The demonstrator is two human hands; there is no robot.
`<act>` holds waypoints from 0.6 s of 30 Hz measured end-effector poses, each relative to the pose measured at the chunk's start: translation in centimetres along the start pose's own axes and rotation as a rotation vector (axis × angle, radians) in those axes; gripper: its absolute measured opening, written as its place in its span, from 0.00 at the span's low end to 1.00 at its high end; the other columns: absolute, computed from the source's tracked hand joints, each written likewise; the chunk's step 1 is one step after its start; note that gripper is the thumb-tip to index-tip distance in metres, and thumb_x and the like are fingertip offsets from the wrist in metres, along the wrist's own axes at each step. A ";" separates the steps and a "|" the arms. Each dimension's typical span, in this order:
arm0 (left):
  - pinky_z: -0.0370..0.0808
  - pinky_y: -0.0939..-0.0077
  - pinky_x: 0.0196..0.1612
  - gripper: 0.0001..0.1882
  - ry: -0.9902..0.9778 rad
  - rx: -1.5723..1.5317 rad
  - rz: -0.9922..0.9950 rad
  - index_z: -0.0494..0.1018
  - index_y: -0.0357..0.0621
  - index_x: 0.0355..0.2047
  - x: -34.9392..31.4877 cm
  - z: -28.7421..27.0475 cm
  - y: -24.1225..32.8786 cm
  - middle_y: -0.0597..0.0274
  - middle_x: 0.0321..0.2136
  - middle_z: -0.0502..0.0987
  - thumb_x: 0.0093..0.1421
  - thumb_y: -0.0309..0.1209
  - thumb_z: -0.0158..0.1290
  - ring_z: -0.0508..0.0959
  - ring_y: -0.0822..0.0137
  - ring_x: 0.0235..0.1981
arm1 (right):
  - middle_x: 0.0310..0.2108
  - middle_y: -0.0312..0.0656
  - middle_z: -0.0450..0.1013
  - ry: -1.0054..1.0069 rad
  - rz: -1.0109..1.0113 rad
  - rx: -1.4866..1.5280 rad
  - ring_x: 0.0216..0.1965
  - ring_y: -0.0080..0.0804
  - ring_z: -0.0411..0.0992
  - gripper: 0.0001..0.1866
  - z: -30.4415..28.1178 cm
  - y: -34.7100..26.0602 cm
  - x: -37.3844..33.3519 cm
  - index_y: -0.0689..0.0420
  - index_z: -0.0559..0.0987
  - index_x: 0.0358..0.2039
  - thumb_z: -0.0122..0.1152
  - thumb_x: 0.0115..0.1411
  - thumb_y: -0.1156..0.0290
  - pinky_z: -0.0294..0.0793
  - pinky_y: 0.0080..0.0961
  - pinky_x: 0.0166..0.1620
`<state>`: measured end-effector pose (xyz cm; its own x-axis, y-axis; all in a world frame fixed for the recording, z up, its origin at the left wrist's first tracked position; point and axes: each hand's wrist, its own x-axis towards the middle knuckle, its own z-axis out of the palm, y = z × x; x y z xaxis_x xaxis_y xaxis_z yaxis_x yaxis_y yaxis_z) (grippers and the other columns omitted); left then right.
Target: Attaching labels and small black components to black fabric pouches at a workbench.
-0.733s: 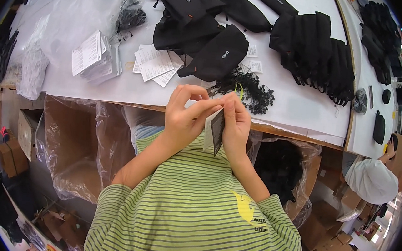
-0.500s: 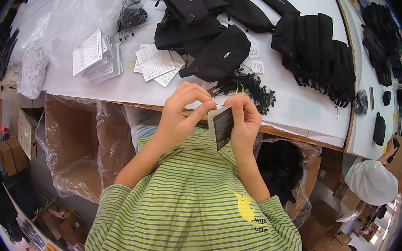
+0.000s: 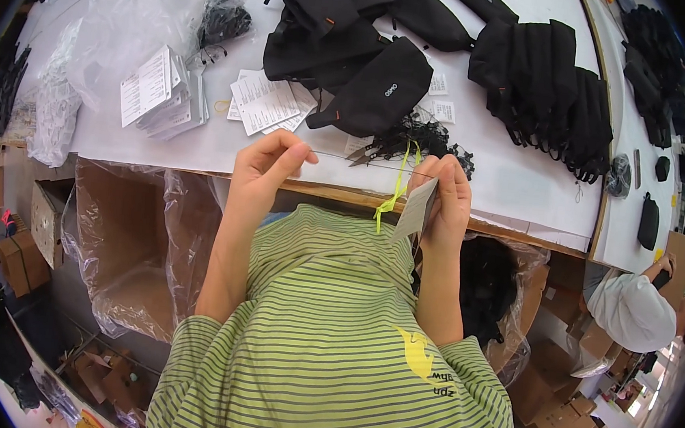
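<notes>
My right hand (image 3: 447, 205) is closed on a hang tag (image 3: 415, 209), pinching its upper end by the thumb and fingers at the table's front edge. The tag's pale side faces left. My left hand (image 3: 269, 167) is raised over the table edge, apart from the right; its fingers are loosely curled and no object shows in them. Between the hands, a yellow-green ribbon (image 3: 393, 200) hangs over the edge from a pile of black tag strings (image 3: 422, 139). Scissor-like metal blades (image 3: 359, 157) poke out beside that pile.
Black fabric pouches (image 3: 378, 87) lie heaped ahead, with more in a row (image 3: 526, 75) at right. Stacked white tags (image 3: 158, 92) and loose printed cards (image 3: 264, 100) lie left. A plastic-lined carton (image 3: 125, 236) stands below the table. Another person (image 3: 631, 309) is at far right.
My left hand has moved left, away from the tag. My right hand has carried the tag a little to the right and turned it. The yellow-green ribbon now hangs over the edge.
</notes>
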<state>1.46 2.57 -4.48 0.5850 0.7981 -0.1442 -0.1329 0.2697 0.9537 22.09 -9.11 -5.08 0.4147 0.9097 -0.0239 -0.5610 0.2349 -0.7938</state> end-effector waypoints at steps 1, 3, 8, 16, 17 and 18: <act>0.66 0.81 0.35 0.09 0.117 0.313 0.187 0.73 0.38 0.33 0.5 0.8 -0.1 0.63 0.33 0.75 0.60 0.32 0.55 0.69 0.75 0.30 | 0.27 0.38 0.72 0.019 0.012 -0.002 0.25 0.16 0.66 0.12 0.1 0.1 0.0 0.59 0.71 0.28 0.53 0.66 0.66 0.66 0.13 0.32; 0.68 0.77 0.40 0.10 0.232 0.625 0.372 0.73 0.38 0.35 0.7 2.0 0.1 0.60 0.36 0.75 0.58 0.32 0.56 0.71 0.71 0.35 | 0.28 0.36 0.73 0.132 0.026 -0.095 0.26 0.15 0.67 0.10 1.3 0.2 -0.2 0.60 0.73 0.30 0.54 0.65 0.67 0.66 0.13 0.34; 0.66 0.70 0.46 0.14 0.090 0.595 0.489 0.73 0.42 0.39 -1.4 5.6 2.4 0.58 0.38 0.72 0.53 0.29 0.60 0.70 0.61 0.42 | 0.32 0.35 0.76 0.305 0.063 -0.160 0.31 0.14 0.70 0.08 2.4 1.0 -0.4 0.61 0.77 0.35 0.58 0.63 0.68 0.68 0.12 0.35; 0.61 0.66 0.45 0.14 0.131 1.040 0.615 0.75 0.50 0.38 -1.2 7.5 -0.7 0.65 0.40 0.70 0.49 0.30 0.61 0.68 0.60 0.42 | 0.35 0.37 0.76 0.326 0.153 -0.035 0.33 0.19 0.74 0.09 2.8 1.9 -0.3 0.59 0.76 0.37 0.57 0.63 0.67 0.74 0.15 0.37; 0.60 0.66 0.46 0.14 0.165 1.113 0.627 0.76 0.51 0.38 -1.0 7.1 -0.7 0.67 0.41 0.70 0.50 0.30 0.60 0.67 0.61 0.43 | 0.35 0.37 0.76 0.327 0.153 -0.034 0.33 0.19 0.74 0.09 2.7 2.0 -0.4 0.59 0.76 0.37 0.57 0.63 0.67 0.74 0.15 0.37; 0.59 0.66 0.46 0.13 0.200 1.187 0.639 0.76 0.51 0.38 -0.9 7.0 -0.7 0.68 0.42 0.70 0.50 0.30 0.59 0.67 0.62 0.44 | 0.35 0.37 0.76 0.334 0.187 -0.008 0.33 0.20 0.75 0.08 2.7 2.0 -0.4 0.59 0.76 0.38 0.57 0.63 0.67 0.74 0.16 0.37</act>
<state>6.65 -2.09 -3.19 0.5433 0.6988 0.4654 0.4867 -0.7138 0.5036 18.89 -8.05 -5.06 0.5174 0.7743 -0.3644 -0.6439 0.0718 -0.7618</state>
